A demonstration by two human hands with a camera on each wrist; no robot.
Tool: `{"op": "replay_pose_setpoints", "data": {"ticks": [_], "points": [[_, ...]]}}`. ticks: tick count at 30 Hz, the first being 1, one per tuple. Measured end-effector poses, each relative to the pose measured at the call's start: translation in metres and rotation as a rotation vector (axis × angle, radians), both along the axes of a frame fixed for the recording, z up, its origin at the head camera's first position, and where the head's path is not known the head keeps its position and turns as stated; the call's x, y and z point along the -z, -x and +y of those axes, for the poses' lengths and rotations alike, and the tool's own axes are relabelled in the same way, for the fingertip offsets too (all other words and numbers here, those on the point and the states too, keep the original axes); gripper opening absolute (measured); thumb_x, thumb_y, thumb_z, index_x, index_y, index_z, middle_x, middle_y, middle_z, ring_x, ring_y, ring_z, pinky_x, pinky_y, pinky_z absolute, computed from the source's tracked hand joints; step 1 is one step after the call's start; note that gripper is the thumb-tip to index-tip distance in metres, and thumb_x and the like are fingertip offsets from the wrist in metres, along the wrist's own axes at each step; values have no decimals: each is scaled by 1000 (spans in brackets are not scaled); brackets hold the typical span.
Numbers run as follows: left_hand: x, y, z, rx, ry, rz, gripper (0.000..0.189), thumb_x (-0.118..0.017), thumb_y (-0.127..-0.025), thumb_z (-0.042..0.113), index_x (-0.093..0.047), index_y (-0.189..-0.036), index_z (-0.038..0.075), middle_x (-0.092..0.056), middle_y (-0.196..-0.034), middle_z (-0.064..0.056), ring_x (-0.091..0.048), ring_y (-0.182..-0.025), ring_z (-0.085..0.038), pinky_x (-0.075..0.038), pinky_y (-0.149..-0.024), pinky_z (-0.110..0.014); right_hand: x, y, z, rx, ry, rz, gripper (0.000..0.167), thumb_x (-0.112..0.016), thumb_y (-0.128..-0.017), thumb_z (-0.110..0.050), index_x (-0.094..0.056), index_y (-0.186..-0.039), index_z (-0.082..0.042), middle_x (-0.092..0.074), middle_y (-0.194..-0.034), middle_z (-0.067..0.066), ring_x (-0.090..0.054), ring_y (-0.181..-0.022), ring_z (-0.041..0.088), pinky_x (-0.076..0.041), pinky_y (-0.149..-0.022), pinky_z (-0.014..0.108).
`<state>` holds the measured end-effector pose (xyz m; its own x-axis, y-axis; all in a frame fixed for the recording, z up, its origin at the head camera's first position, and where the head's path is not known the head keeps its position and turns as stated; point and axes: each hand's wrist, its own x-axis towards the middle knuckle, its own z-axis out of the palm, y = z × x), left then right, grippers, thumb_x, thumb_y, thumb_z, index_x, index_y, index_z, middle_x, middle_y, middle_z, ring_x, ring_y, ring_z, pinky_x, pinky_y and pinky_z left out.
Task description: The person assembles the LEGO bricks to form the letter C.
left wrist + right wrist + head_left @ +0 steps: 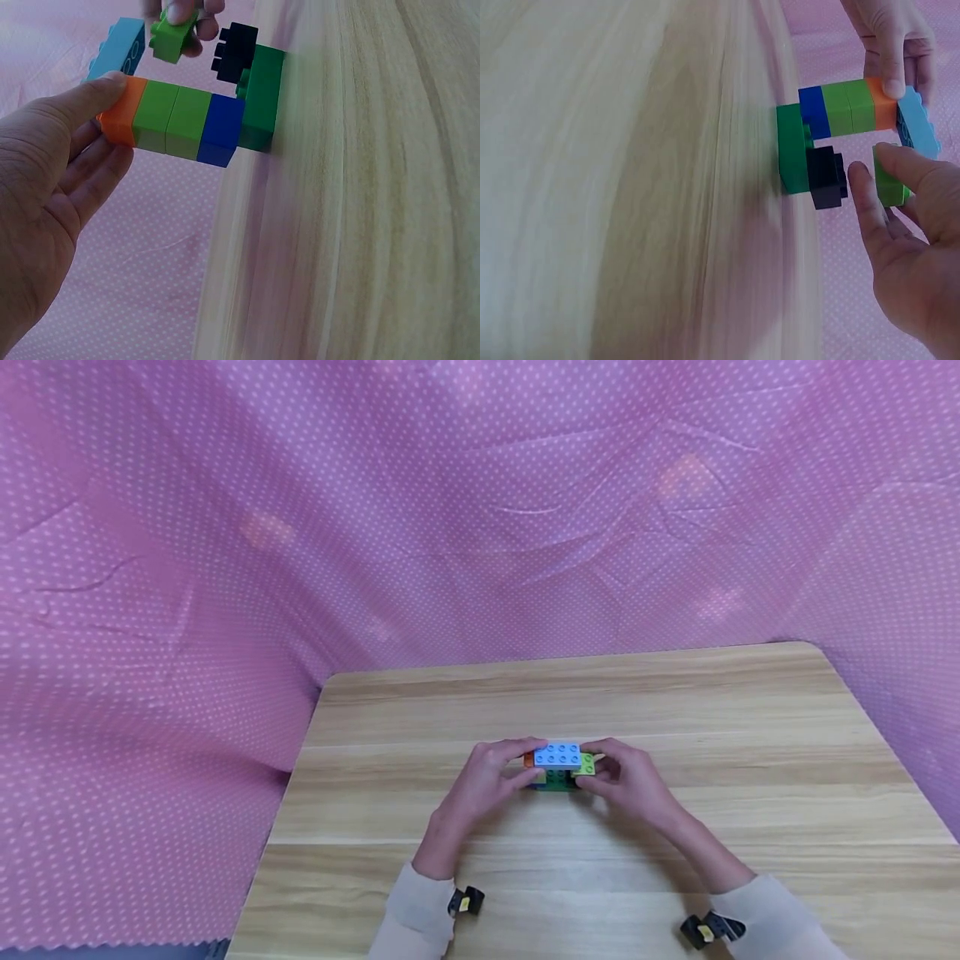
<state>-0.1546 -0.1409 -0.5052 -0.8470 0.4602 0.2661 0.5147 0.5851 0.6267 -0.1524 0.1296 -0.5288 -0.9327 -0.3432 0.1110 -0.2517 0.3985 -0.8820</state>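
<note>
My left hand [487, 774] pinches the orange brick [121, 111] high on a toy brick stack. Below the orange one come two lime green bricks [171, 118], then a dark blue brick [220, 129], on a long dark green brick [262, 101] standing on the table. A light blue brick [557, 754] crosses the top and juts to the right. On the dark green brick's other end sits a black brick [826, 178]. Between thumb and fingers, my right hand [628, 781] holds a loose lime green brick [888, 180], above the black one and beneath the overhanging light blue one.
The wood-grain table [570, 893] has rounded far corners. Pink dotted cloth [480, 568] hangs behind it and along both sides. A black wrist device [467, 902] is at the left cuff, another device [708, 931] at the right cuff.
</note>
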Motion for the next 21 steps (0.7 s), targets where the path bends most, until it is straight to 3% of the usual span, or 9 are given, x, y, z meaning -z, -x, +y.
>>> {"op": "replay_pose_setpoints", "data": {"ticks": [7, 15, 21], "points": [[0, 0, 0, 5, 1, 5, 48, -81, -95, 23, -69, -141, 25, -70, -139, 0, -68, -124, -15, -57, -101, -32, -1, 1, -5, -28, 131, -105, 45, -84, -90, -3, -67, -131, 0, -73, -117, 17, -76, -92, 20, -64, -78, 28], [2, 2, 0, 12, 21, 32, 49, -83, -94, 22, -70, -140, 24, -71, -137, 0, -69, -123, -17, -57, -101, -32, 1, 5, -1, -154, 347, -270, 46, -75, -97, -1, -60, -140, -2, -61, -136, 23, -74, -111, 36, -63, -89, 38], [3, 2, -1, 7, 27, 36, 48, -82, -94, 24, -70, -141, 24, -71, -137, 1, -69, -123, -16, -57, -101, -33, -4, 5, 2, -201, 418, -346, 46, -69, -104, -13, -54, -144, 2, -59, -139, 26, -71, -115, 41, -60, -95, 45]]}}
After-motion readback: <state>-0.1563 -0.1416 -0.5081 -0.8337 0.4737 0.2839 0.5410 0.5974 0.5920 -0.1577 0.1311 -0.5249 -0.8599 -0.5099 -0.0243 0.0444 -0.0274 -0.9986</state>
